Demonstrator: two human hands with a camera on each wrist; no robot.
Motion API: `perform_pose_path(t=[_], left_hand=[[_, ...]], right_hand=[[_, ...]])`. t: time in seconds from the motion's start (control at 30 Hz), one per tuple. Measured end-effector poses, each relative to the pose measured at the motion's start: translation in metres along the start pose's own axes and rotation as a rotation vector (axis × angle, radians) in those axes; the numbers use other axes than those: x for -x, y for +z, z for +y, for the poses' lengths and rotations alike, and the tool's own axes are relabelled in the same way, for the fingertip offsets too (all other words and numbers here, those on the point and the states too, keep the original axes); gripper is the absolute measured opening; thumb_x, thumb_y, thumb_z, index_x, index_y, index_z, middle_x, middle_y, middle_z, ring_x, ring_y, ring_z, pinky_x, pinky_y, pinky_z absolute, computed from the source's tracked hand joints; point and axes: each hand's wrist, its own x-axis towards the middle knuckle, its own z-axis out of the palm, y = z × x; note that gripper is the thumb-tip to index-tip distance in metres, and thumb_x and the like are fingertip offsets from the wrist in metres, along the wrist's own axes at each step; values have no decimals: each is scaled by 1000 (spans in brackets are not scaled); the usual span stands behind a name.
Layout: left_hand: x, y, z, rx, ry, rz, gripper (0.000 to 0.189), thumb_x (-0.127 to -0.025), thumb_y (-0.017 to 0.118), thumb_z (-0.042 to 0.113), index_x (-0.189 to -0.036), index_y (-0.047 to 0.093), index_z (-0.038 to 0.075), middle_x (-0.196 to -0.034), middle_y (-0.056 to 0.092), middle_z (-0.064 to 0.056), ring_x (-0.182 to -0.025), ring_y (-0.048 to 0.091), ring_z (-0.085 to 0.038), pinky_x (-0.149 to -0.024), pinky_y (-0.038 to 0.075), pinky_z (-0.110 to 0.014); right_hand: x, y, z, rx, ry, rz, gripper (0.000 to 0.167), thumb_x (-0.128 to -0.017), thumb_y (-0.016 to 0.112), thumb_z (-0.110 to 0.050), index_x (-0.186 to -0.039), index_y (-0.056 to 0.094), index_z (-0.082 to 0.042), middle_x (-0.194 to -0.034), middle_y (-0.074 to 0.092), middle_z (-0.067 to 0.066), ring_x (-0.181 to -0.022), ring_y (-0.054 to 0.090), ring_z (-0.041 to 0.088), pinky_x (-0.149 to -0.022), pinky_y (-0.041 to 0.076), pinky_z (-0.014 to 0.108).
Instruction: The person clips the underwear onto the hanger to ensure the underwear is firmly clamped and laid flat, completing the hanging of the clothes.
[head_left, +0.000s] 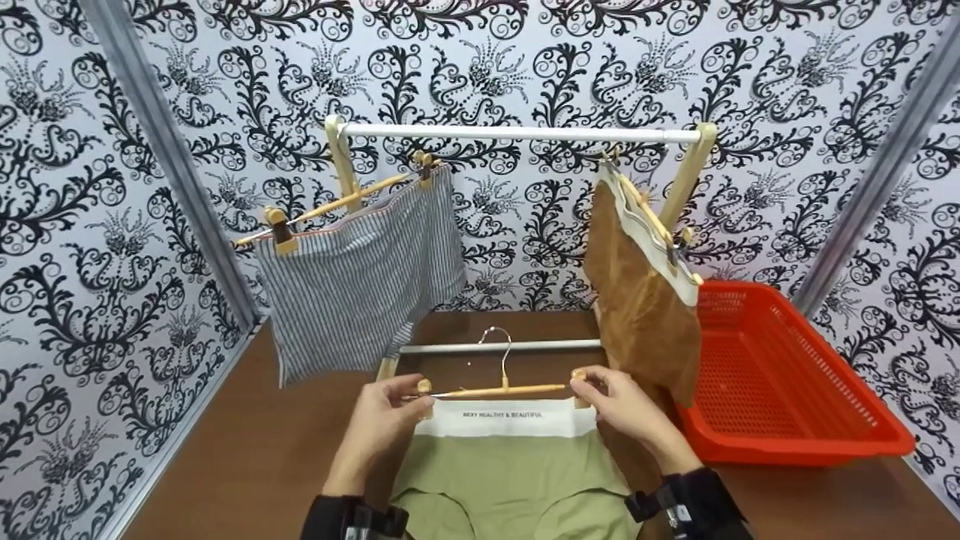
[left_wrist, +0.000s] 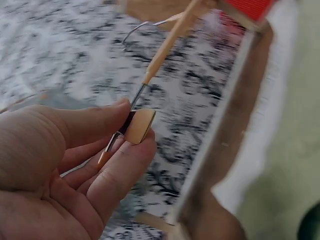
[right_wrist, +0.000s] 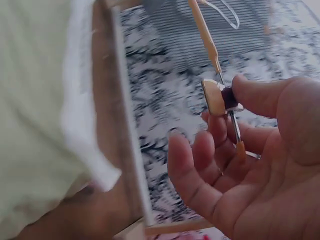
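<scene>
A wooden clip hanger (head_left: 506, 389) with a metal hook spans my two hands. My left hand (head_left: 384, 420) pinches the left clip (left_wrist: 140, 126) between thumb and fingers. At the other end, the right clip (right_wrist: 214, 97) is pinched by my right hand (head_left: 626, 409). Green underpants (head_left: 517, 480) with a white lettered waistband (head_left: 504, 426) lie just below the hanger. In both wrist views the waistband looks apart from the clips.
A wooden rack with a white rail (head_left: 517, 133) stands behind. Striped boxers (head_left: 360, 277) hang on its left, brown underpants (head_left: 637, 300) on its right. A red basket (head_left: 795, 448) sits at the right on the brown table (head_left: 232, 450).
</scene>
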Motion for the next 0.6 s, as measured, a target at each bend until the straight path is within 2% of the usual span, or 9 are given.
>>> perform_pose_path(t=[0.13, 0.23, 0.33, 0.37, 0.4, 0.43, 0.5, 0.57, 0.6], left_hand=[[-14, 7, -11, -75, -34, -43, 41, -87, 71, -4, -123, 59, -20, -107, 69, -28, -87, 68, -25, -71, 59, -32], [-26, 12, -15, -95, -67, -80, 38, -88, 67, -6, -122, 58, -21, -108, 68, -28, -89, 67, -26, -73, 60, -38], [-38, 16, -17, -82, -109, -114, 34, -89, 64, -8, -120, 59, -21, -102, 69, -27, -83, 67, -24, -72, 60, -37], [-41, 17, -19, -75, -117, -122, 32, -90, 63, -8, -119, 60, -21, -99, 69, -26, -81, 66, -23, -71, 60, -36], [-43, 18, -20, -78, -119, -125, 30, -89, 63, -8, -116, 61, -21, -95, 69, -23, -78, 65, -21, -69, 60, -33], [-46, 19, -21, -82, -120, -129, 27, -89, 63, -8, -114, 63, -19, -91, 69, -20, -75, 65, -20, -67, 59, -31], [-52, 20, -24, -106, -105, -139, 20, -89, 62, -9, -107, 65, -18, -82, 68, -15, -69, 62, -17, -62, 56, -26], [-57, 21, -27, -150, -74, -143, 14, -89, 61, -10, -100, 66, -16, -76, 66, -12, -63, 59, -15, -56, 51, -22], [-59, 22, -29, -180, -59, -142, 11, -89, 61, -10, -97, 66, -15, -73, 65, -11, -60, 58, -14, -53, 48, -21]], right_hand=[[-10, 3, 20, 90, -14, -20, 23, -104, 58, -15, -104, 65, 6, -81, 64, 5, -77, 59, 19, -67, 46, 27], [-16, 2, 28, 118, 30, -35, 25, -105, 57, -19, -103, 65, 4, -80, 62, 4, -76, 58, 20, -69, 44, 28], [-24, 2, 38, 69, 82, -44, 33, -105, 55, -24, -110, 59, 8, -90, 60, 12, -82, 59, 25, -73, 46, 32], [-26, 3, 42, 44, 65, -42, 36, -104, 56, -28, -113, 58, 7, -96, 60, 14, -85, 60, 26, -76, 47, 33], [-37, 4, 67, -2, 14, -36, 38, -104, 56, -33, -112, 58, 4, -97, 59, 14, -84, 59, 24, -76, 46, 31], [-47, 6, 89, -34, -18, -27, 46, -102, 56, -41, -110, 58, 4, -97, 59, 16, -83, 60, 25, -76, 47, 32], [-69, 8, 136, -53, -77, -12, 51, -100, 58, -47, -110, 59, 3, -98, 59, 16, -83, 60, 26, -78, 48, 34], [-101, 13, 204, -102, -209, 17, 44, -99, 61, -48, -106, 61, -5, -89, 62, 9, -74, 60, 21, -69, 47, 28], [-115, 15, 235, -97, -208, 31, 43, -100, 60, -46, -105, 60, -4, -85, 62, 10, -72, 60, 23, -67, 48, 30]])
